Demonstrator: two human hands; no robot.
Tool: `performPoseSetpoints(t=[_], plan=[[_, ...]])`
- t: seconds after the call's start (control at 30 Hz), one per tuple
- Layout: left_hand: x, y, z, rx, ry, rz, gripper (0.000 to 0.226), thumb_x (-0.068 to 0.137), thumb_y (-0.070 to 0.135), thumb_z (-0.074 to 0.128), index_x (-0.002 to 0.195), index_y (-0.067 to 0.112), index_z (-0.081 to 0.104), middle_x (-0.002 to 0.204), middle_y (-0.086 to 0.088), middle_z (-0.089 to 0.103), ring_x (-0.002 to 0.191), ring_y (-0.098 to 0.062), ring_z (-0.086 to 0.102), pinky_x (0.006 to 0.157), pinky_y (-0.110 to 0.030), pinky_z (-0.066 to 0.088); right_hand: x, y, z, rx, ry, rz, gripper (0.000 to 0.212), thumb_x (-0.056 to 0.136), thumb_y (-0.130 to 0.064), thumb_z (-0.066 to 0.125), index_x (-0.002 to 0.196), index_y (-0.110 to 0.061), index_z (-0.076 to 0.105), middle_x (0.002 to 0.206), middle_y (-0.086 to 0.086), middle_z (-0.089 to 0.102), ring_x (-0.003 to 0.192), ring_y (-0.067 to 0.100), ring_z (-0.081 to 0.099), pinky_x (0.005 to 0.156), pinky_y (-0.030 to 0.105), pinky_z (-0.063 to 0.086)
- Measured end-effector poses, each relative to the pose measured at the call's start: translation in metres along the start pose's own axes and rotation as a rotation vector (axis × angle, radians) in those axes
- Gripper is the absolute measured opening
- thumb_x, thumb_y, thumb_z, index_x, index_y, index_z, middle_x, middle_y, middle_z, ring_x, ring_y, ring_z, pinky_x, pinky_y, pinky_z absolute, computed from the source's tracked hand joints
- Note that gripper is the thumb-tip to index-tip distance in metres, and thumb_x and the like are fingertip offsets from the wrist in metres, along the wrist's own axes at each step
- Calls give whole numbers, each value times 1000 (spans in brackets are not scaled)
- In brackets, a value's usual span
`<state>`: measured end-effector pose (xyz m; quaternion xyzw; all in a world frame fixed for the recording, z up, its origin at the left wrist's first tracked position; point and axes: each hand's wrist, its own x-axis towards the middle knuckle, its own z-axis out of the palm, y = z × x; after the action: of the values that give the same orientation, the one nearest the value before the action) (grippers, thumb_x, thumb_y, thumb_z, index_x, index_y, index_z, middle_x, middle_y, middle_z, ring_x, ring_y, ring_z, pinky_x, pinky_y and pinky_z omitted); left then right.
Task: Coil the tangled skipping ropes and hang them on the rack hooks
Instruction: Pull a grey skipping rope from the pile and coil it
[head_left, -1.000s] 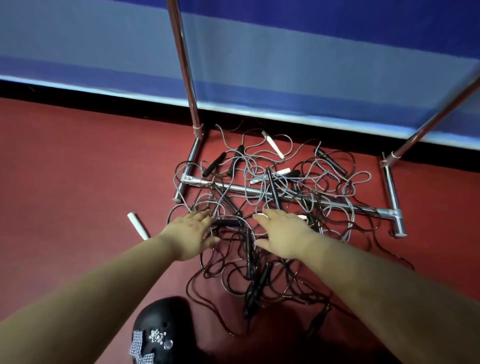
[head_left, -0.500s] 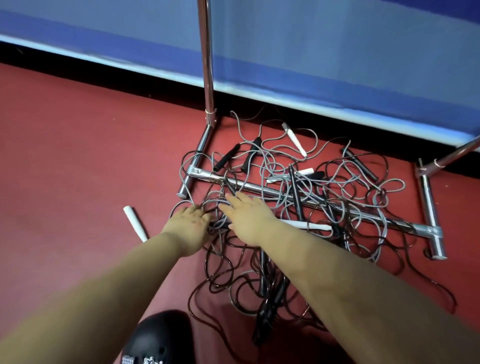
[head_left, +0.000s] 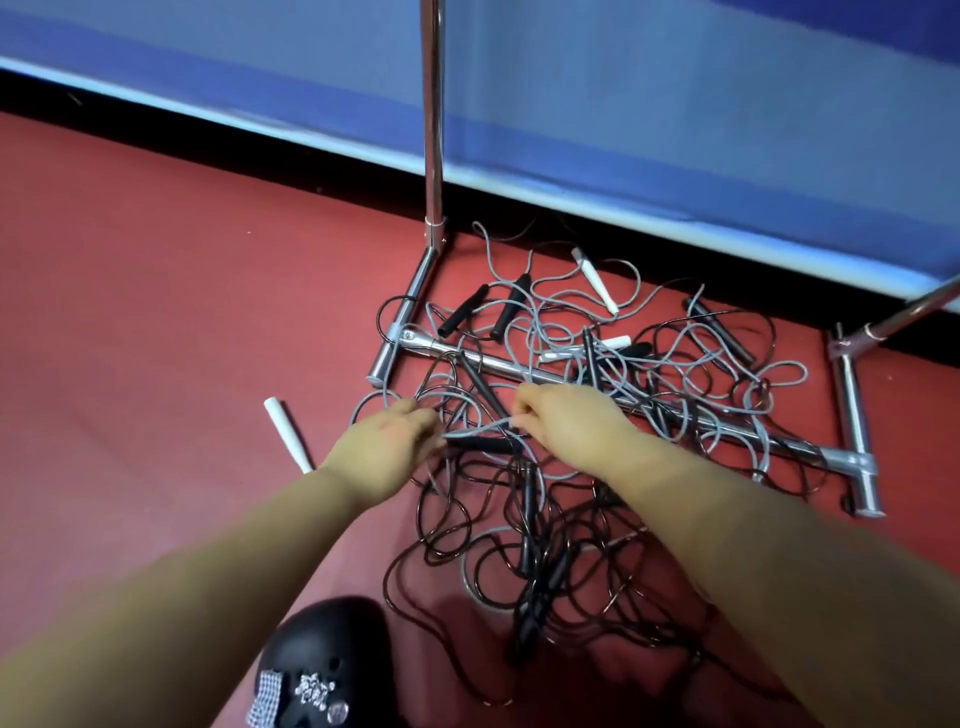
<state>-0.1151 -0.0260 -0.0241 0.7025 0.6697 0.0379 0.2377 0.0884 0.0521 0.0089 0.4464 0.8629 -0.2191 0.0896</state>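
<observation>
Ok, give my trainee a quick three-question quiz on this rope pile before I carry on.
1. True or false: the ropes already hang coiled on hooks.
2. The lone white handle lies on which side of the left hand: A) the person's left, B) the person's right?
3. What chrome part runs under the tangle, just beyond the right hand?

Key: 1. False, they lie tangled on the floor. 2. A. 3. The rack's base crossbar.

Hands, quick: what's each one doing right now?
Left hand: fingers curled, gripping the black handle.
Right hand: pinching the grey rope.
</observation>
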Motion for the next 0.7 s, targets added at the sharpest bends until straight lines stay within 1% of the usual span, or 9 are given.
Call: performPoseSetpoints(t=[0.07, 0.17, 0.27, 0.37, 0.43, 0.5, 0.53, 0.6, 0.7], plan=[[-8, 19, -17, -42, 74, 19, 28, 98, 34, 49, 107, 11, 61, 106, -5, 55, 99, -27, 56, 80, -31, 42, -25, 1, -22, 72, 79, 35, 20, 99, -35, 45, 100, -19, 55, 84, -1, 61, 77, 20, 52, 66, 30, 37], [-21, 56, -55, -93, 157, 76, 24, 97, 32, 51, 104, 12, 63, 98, 2, 53, 93, -21, 54, 75, -28, 38, -65, -3, -62, 114, 187, 72, 18, 98, -34, 47, 101, -20, 58, 89, -1, 65, 81, 21, 56, 66, 29, 37], [-35, 99, -102, -183, 240, 130, 19, 95, 30, 56, 102, 15, 66, 94, 5, 53, 86, -14, 50, 75, -25, 36, -111, -9, -108, 228, 352, 107, 15, 95, -32, 53, 99, -21, 61, 84, -6, 63, 79, 19, 56, 66, 29, 39], [-56, 146, -143, -282, 275, 176, 15, 93, 27, 60, 99, 16, 69, 96, 2, 61, 86, -12, 53, 72, -19, 33, -158, -16, -142, 380, 516, 142, 6, 92, -28, 58, 89, -25, 62, 77, -12, 62, 75, 14, 58, 70, 29, 44], [-73, 175, -164, -333, 273, 192, 12, 92, 27, 61, 96, 20, 70, 93, 4, 65, 84, -11, 57, 68, -17, 35, -189, -19, -155, 505, 596, 171, 11, 90, -24, 60, 80, -27, 60, 73, -10, 65, 72, 11, 60, 72, 30, 47], [-91, 203, -180, -431, 267, 196, 7, 91, 28, 63, 87, 27, 68, 81, 8, 67, 75, -9, 58, 63, -13, 40, -219, -24, -165, 676, 656, 198, 16, 91, -20, 60, 76, -25, 60, 71, -4, 68, 68, 13, 62, 72, 33, 51], [-101, 216, -186, -495, 265, 189, 8, 91, 28, 63, 84, 29, 67, 76, 8, 66, 71, -9, 57, 62, -14, 42, -233, -27, -171, 777, 678, 208, 17, 92, -17, 59, 76, -24, 59, 71, -2, 68, 67, 15, 63, 69, 34, 53], [-119, 240, -192, -598, 251, 171, 10, 91, 28, 63, 81, 29, 66, 69, 7, 64, 65, -11, 55, 65, -23, 46, -260, -34, -178, 964, 700, 228, 18, 94, -13, 55, 78, -20, 59, 75, 0, 68, 64, 12, 65, 62, 26, 55], [-144, 268, -189, -718, 204, 144, 15, 92, 27, 61, 78, 28, 66, 74, 7, 66, 67, -11, 57, 70, -28, 46, -290, -43, -179, 1158, 695, 254, 16, 96, -10, 52, 82, -15, 58, 78, 3, 68, 57, 7, 67, 55, 17, 54]])
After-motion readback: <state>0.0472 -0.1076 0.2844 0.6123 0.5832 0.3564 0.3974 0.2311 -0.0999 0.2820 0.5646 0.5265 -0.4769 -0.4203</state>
